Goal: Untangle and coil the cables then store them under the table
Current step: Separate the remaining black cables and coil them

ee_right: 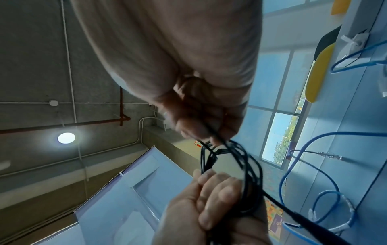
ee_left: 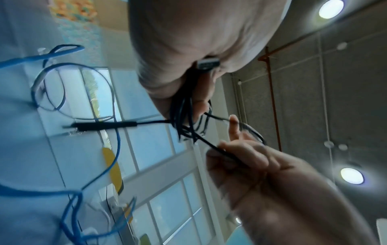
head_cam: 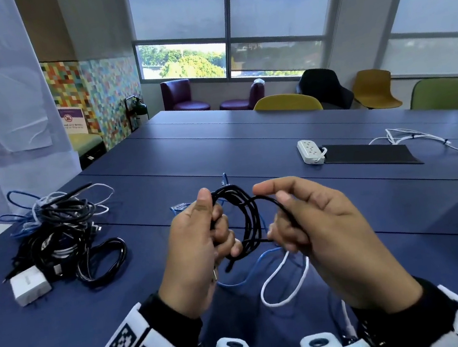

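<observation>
A black cable (head_cam: pixel 249 217) is wound into a small coil held above the blue table (head_cam: pixel 247 148). My left hand (head_cam: pixel 216 224) grips one side of the coil, thumb on top and fingers curled round the strands. My right hand (head_cam: pixel 281 207) pinches the last loose strand of the same cable next to the coil. In the left wrist view a silver USB plug (ee_left: pixel 208 63) sticks out of the left palm and the black cable (ee_left: pixel 184 119) runs across to the right hand (ee_left: pixel 240 157). The right wrist view shows the coil (ee_right: pixel 240 162) between both hands.
A tangled pile of black, blue and white cables (head_cam: pixel 61 228) with a white adapter (head_cam: pixel 29 285) lies at the left. A blue cable (head_cam: pixel 251 268) and a white cable loop (head_cam: pixel 287 284) lie under my hands. A power strip (head_cam: pixel 310 151), black mat (head_cam: pixel 369 153) and chairs (head_cam: pixel 288 104) are farther back.
</observation>
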Demonstrator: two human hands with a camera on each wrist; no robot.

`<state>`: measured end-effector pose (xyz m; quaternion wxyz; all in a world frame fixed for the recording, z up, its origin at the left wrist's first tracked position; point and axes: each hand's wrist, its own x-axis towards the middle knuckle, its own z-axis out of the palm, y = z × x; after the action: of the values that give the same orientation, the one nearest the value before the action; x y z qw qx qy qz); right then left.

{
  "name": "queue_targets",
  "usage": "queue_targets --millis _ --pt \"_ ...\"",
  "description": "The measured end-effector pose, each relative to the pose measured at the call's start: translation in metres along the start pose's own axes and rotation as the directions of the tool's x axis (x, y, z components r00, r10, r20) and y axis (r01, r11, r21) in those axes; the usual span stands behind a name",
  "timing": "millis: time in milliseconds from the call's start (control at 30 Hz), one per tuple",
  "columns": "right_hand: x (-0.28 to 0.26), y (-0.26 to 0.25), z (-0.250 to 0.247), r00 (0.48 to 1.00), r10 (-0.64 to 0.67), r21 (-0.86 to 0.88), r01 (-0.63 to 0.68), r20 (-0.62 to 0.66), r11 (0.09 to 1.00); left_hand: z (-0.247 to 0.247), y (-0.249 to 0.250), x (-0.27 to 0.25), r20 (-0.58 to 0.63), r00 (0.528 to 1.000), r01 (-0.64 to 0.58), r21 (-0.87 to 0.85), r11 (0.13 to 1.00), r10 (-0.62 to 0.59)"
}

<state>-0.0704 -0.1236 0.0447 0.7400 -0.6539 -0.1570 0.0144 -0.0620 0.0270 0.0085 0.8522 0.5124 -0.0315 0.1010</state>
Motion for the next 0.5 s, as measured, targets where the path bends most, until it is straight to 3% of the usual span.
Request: queue_targets --millis 100,167,233,300,333,400,500 --pt "0.001 -0.005 -0.003 0.99 0.006 0.165 0.017 -0.141 0.986 -0.002 -0.002 0.003 -0.025 0.995 -0.09 0.242 0.966 0.099" --pt "0.001 -0.011 -0.006 0.987 -0.006 0.235 0.044 -0.161 0.971 -0.004 -0.005 0.004 -0.031 0.989 -0.126 0.349 0.929 0.145" --pt "0.001 -0.015 -0.01 0.99 -0.043 0.176 0.066 -0.131 0.982 -0.005 -0.005 0.005 -0.045 0.982 -0.15 0.393 0.907 0.182" --pt "-0.003 -0.019 -0.015 0.989 -0.137 -0.135 0.127 -0.064 0.983 -0.006 -0.004 0.006 -0.079 0.974 -0.167 0.395 0.903 0.214" --pt "-0.004 -0.02 -0.018 0.983 -0.185 -0.349 0.166 -0.02 0.922 -0.007 -0.003 0.007 -0.104 0.968 -0.171 0.383 0.908 0.226" --pt "-0.003 -0.018 -0.026 0.972 -0.231 -0.653 0.201 0.04 0.731 -0.009 -0.001 0.006 -0.142 0.959 -0.185 0.342 0.921 0.245" --pt "0.004 -0.011 -0.032 0.937 -0.343 -0.85 0.235 0.069 0.471 -0.007 0.004 0.002 -0.147 0.965 -0.182 0.21 0.961 0.215"
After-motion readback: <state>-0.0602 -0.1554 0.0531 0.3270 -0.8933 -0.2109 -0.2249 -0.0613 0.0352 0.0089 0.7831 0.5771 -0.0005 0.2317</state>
